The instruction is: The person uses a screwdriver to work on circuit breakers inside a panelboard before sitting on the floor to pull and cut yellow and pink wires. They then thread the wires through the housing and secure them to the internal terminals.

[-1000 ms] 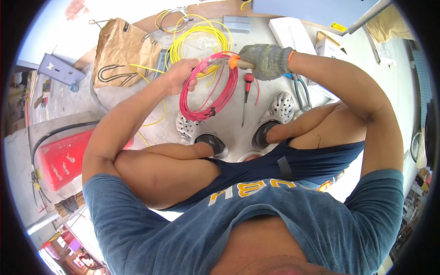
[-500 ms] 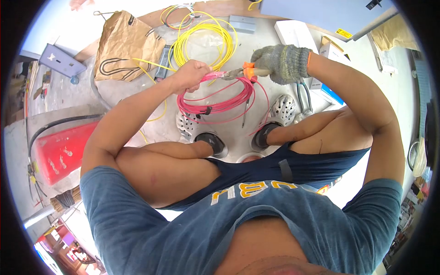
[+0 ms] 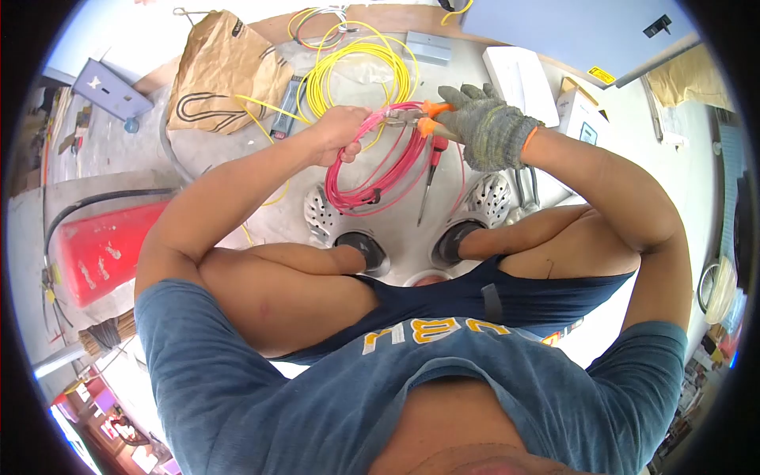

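Note:
My bare left hand is closed on the pink cable, whose coil hangs beside it above the floor. My right hand, in a grey knitted glove, grips pliers with orange handles. The metal jaws of the pliers meet the pink cable just right of my left hand; whether they bite into it cannot be made out. Below the pliers, a screwdriver with a red and black handle points down between my shoes.
Behind my hands lies a coil of yellow cable, with a brown paper bag to its left. A white box is at the back right. On the left is a red case. Grey shoes stand below the coil.
The pink coil has swung to a more upright slant and shifted slightly right. The pliers' orange handles are spread wider apart, and the gloved fingers have loosened. More of the screwdriver shows.

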Demonstrator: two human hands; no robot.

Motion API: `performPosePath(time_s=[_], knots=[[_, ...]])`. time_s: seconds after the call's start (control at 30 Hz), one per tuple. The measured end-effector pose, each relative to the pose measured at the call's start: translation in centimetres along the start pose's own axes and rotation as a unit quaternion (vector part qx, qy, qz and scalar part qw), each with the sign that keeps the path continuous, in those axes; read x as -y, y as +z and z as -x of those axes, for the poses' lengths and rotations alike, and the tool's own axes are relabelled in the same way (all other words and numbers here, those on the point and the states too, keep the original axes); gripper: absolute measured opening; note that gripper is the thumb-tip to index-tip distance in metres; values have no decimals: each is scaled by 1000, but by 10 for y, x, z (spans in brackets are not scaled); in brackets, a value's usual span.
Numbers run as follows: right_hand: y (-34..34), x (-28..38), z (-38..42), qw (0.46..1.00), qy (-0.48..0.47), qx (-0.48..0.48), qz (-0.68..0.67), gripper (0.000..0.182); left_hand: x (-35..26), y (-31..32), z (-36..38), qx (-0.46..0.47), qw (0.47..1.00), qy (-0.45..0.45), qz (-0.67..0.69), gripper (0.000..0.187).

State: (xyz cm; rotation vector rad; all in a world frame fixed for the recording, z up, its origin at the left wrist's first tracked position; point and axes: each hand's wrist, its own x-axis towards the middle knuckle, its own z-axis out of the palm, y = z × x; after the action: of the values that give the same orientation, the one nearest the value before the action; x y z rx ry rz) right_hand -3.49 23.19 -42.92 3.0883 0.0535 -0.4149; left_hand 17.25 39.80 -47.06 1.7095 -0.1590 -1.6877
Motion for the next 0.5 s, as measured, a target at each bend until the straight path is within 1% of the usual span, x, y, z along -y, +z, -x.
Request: performPosePath(time_s=[0.03,0.1,0.13,0.17,0.2,0.23,0.27,0.3,0.33,0.4,0.43,0.5], knots=[[-2,4,0,1000,-3,2,0,59,0,2,0,12,1000,9,-15,22],[-24,20,-6,997,-44,63,-24,62,-2,10,2,24,999,19,-25,22],[-30,32,-11,990,-8,139,-25,64,-3,14,3,22,996,28,-76,22],[-28,31,-12,990,-12,139,-24,64,-3,15,2,20,991,36,-128,23],[-24,29,-13,987,-15,151,-49,65,-3,14,2,20,991,34,-127,23],[-22,27,-11,984,-15,162,-73,67,-6,12,1,32,996,31,-71,23],[-27,24,-7,989,2,132,-60,68,-10,12,1,44,998,30,-13,23],[-33,20,-8,989,2,133,-59,68,-11,12,2,46,998,30,-12,23],[-40,14,-11,974,41,188,-120,67,-12,11,4,53,998,25,-3,23],[-39,9,-7,967,61,192,-157,63,-13,9,3,63,998,17,-1,23],[-39,6,-5,963,71,194,-175,62,-10,7,-2,67,997,30,1,24],[-29,3,-8,974,63,191,-108,58,-11,10,-2,75,996,43,-1,24]])
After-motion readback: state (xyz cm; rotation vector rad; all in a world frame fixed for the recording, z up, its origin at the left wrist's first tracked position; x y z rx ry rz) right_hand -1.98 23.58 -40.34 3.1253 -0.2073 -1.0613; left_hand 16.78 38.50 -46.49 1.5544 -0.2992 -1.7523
